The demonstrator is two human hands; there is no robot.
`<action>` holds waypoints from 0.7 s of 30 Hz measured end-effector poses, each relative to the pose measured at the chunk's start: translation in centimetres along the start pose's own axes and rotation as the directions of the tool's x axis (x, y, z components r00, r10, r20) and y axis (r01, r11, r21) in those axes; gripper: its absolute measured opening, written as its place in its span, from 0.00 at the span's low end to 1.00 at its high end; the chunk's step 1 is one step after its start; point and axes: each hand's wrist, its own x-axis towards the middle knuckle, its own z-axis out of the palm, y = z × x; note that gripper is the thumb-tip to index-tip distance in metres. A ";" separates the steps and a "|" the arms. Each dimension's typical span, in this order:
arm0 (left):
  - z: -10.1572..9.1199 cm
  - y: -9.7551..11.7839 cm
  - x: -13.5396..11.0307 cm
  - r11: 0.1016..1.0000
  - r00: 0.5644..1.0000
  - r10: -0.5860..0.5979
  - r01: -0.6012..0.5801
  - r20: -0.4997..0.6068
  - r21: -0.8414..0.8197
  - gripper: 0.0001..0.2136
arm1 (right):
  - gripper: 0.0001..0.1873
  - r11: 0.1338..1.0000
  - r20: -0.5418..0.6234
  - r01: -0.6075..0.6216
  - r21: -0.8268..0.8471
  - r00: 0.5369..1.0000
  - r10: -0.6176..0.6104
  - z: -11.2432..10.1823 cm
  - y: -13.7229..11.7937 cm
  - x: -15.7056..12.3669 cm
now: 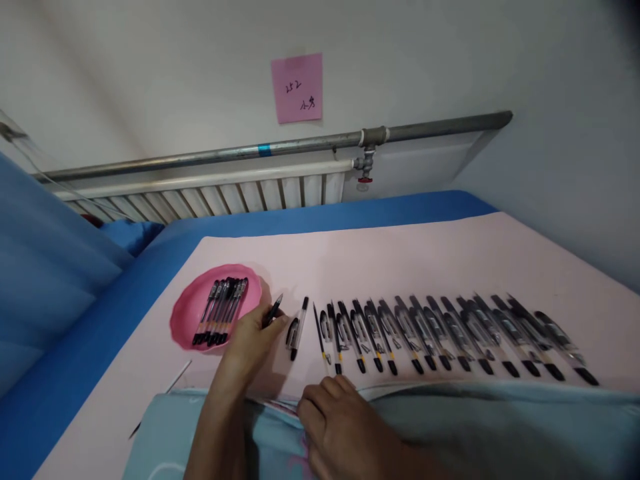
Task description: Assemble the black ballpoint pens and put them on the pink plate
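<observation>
My left hand (253, 337) is closed around a black, pointed pen part (273, 310), its tip aimed up and away; the fingers hide its lower end. Just right of that hand lie a clear pen barrel with a black end (300, 328) and a separate clear cap with a clip (291, 335). Near the front edge my right hand (345, 427) rests with curled fingers over teal cloth (280, 427); what they hold, if anything, is hidden. A long row of disassembled pens (415, 333), with barrels, caps, refills and small pieces, stretches to the right.
A pink scalloped bowl (183, 310) with several assembled black pens (220, 310) stands at the left. A thin refill (179, 375) lies below it. Pale pink sheeting (360, 257) covers the blue surface (320, 219). Behind are a radiator (225, 197) and a metal pipe (200, 159).
</observation>
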 end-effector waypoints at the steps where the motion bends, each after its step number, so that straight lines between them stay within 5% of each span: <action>1: 0.3 -0.2 0.2 0.996 1.000 0.021 -0.019 -0.023 0.087 0.10 | 0.07 1.000 0.006 -0.002 0.005 1.000 0.002 -0.1 -0.1 0.0; 5: 0.9 -0.4 0.7 0.930 0.999 0.003 0.010 -0.037 0.367 0.08 | 0.07 1.000 0.018 -0.011 0.011 1.000 0.011 -0.5 -0.2 -0.1; 11: 1.4 -1.0 1.3 0.850 0.997 -0.030 -0.016 0.078 0.526 0.08 | 0.07 0.999 0.039 -0.012 0.037 0.999 0.011 -1.1 -0.3 -0.1; 18: 1.3 -0.9 1.2 0.868 0.988 -0.098 0.027 0.117 0.496 0.05 | 0.05 0.986 0.060 -0.045 0.158 0.998 0.035 -1.5 -0.3 -0.3; 21: 0.7 -0.2 0.4 0.952 0.990 -0.085 0.048 0.109 0.302 0.06 | 0.07 0.926 -0.095 -0.064 0.373 0.990 0.107 -2.1 0.6 -0.3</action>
